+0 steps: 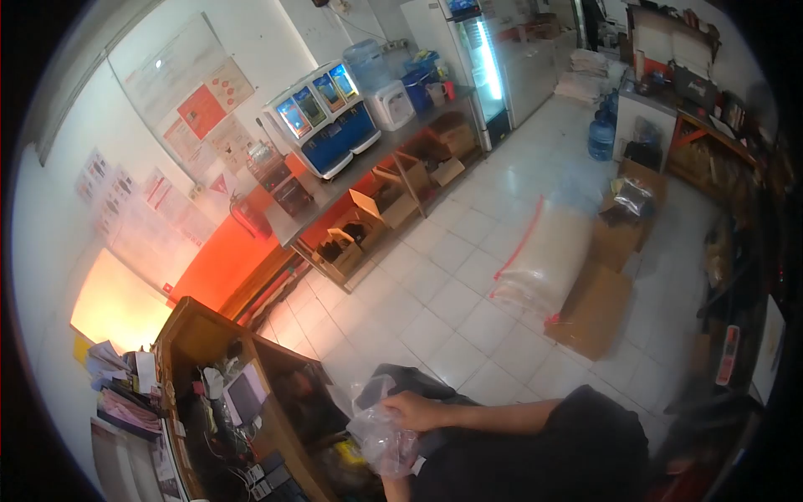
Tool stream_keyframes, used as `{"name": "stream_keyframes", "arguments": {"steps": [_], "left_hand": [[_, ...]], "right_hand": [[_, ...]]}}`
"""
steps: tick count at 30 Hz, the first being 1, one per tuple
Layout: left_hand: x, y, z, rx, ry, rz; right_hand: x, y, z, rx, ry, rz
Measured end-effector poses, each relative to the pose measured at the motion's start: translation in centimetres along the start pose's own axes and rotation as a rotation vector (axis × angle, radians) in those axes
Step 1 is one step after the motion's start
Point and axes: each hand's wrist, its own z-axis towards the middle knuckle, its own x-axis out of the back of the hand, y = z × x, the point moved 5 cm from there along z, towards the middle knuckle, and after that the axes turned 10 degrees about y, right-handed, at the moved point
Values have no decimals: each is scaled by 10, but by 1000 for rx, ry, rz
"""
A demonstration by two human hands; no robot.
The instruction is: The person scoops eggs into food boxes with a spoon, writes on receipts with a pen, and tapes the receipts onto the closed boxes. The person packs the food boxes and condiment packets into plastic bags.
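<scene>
Room: a white-tiled floor (435,318) is spread across the middle, bordered by a pale wall (251,50) where posters (201,110) are hung.
Counter: a drinks dispenser (335,138) with lit panels is borne on a metal counter (381,155), open cardboard boxes (391,201) stowed underneath; past the far end, a glowing fridge (485,63) is seen.
Right hand (414,412): here, at bottom centre, crumpled film is gripped, the fingers curled into it!
Left hand (397,460): just below, half veiled by the film; whether its fingers are clenched or loose cannot be told.
Clear plastic bag (372,431): bunched up at both hands, in front of the dark clothing.
Desk: close by on the left, a wooden desk (261,351) is crowded with cables and odds and ends.
Floor load: a big translucent sack (548,259), edged in red, is laid on the tiles, with brown cardboard (594,309) right beside it.
Far side: blue water bottles (600,138) are stood on the floor.
</scene>
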Motion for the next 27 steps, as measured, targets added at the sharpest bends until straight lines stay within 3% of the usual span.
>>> {"name": "stream_keyframes", "arguments": {"steps": [1,2,4,11,20,27], "left_hand": [[-6,-16,1,300,26,-638],[-10,-20,1,439,38,-919],[-13,-21,6,508,37,-1069],[-7,-24,-3,552,71,-1093],[-2,-33,-16,582,168,-1080],[26,-66,-27,588,395,-762]], "right_hand": [[-4,0,-1,-10,-2,-6],[-7,1,-3,-28,3,4],[2,-8,1,16,30,45],[4,-2,-4,-57,12,85],[8,17,2,-32,145,57],[4,33,-4,-102,146,16]]}}
